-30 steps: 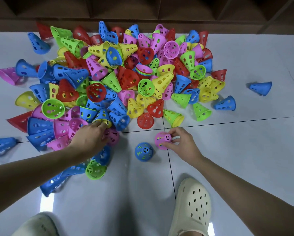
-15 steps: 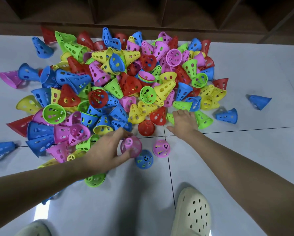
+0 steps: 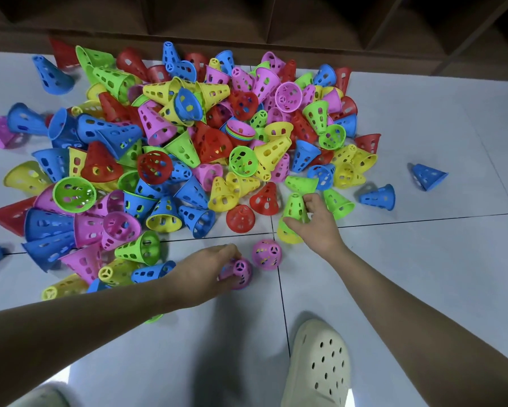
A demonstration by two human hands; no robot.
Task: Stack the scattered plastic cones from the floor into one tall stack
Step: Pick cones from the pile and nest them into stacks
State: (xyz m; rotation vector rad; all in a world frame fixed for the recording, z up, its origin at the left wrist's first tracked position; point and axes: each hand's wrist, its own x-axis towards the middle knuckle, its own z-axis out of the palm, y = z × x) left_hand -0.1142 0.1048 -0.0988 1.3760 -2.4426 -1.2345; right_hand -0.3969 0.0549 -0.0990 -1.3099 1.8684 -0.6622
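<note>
On the pale tiled floor (image 3: 408,274) near the cone pile (image 3: 188,148), the left hand (image 3: 205,273) has lowered its gripped pink cone (image 3: 238,273) over the blue one, while the right hand (image 3: 314,223) has closed on a green cone (image 3: 294,205).

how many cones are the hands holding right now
2. The left hand holds a pink cone near the floor; the right hand grips a green cone at the pile's edge. More may be hidden beneath.

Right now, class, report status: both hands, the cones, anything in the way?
Left hand grips pink cone. Right hand grips green cone. Second pink cone stands between them. No tall stack yet; pile still scattered.
</note>
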